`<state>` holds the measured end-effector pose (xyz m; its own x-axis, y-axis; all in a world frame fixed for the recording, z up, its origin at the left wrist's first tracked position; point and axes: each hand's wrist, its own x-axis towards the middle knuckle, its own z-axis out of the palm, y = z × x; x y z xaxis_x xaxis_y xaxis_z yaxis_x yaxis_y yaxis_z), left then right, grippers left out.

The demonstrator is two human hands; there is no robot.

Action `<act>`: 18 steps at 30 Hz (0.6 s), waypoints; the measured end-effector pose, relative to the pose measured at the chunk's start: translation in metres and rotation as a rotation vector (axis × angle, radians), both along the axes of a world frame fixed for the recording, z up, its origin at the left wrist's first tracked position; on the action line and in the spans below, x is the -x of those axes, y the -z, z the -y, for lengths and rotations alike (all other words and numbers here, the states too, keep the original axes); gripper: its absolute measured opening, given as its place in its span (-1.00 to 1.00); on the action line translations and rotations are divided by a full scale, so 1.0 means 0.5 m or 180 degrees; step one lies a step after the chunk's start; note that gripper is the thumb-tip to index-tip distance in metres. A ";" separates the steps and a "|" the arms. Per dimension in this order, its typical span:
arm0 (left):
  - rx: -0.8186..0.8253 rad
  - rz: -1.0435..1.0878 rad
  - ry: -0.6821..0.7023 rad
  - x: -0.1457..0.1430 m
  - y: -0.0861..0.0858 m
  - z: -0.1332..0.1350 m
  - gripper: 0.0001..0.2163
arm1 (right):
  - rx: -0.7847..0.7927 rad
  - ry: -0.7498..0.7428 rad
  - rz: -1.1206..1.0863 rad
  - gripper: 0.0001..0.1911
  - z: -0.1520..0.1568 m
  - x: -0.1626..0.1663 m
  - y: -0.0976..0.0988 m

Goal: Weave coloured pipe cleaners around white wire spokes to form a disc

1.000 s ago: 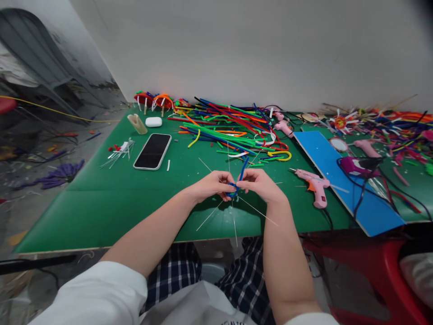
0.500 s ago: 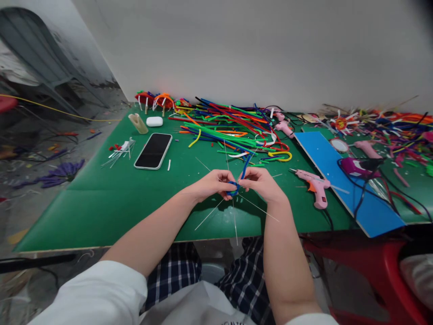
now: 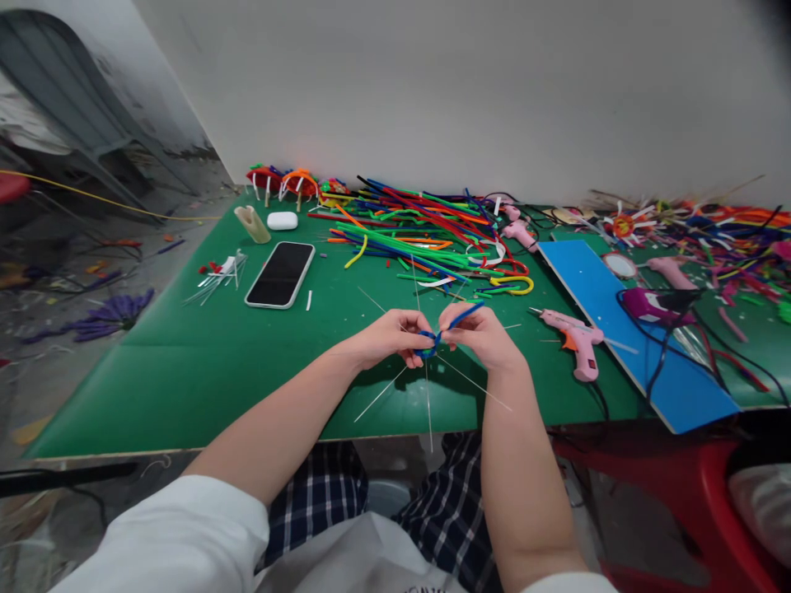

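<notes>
Between my hands is a small round piece wound from blue and green pipe cleaner, with several thin pale rods sticking out of it like spokes. My left hand pinches this piece at its left side. A loose length of blue pipe cleaner rises from it and slants to the upper right. My right hand is closed in a pinch on that blue length, close to the wound centre. The fingertips partly cover the centre.
Behind the hands lies a heap of coloured pipe cleaners. A phone, a white case and thin white sticks are on the left. A pink glue gun and a blue board lie to the right on the green table.
The free end of the blue pipe cleaner has swung from nearly upright over to the right. The spoked piece has shifted very slightly; my left hand stays in place.
</notes>
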<state>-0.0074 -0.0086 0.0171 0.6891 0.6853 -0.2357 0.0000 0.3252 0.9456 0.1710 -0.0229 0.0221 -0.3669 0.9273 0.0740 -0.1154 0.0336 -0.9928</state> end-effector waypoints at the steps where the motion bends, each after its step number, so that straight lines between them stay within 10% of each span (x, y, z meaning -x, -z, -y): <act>1: 0.0004 -0.0009 -0.0007 0.000 -0.001 0.000 -0.81 | 0.0004 0.0024 -0.0010 -0.88 0.000 0.000 0.000; 18: -0.0293 0.0267 -0.0451 -0.004 0.006 -0.002 -0.78 | 0.0965 0.0746 -0.0045 -0.76 -0.018 0.027 0.019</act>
<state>-0.0054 -0.0078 0.0142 0.5986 0.7930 -0.1132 -0.1199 0.2285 0.9661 0.1574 -0.0141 0.0127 -0.1431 0.9665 -0.2130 -0.1532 -0.2343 -0.9600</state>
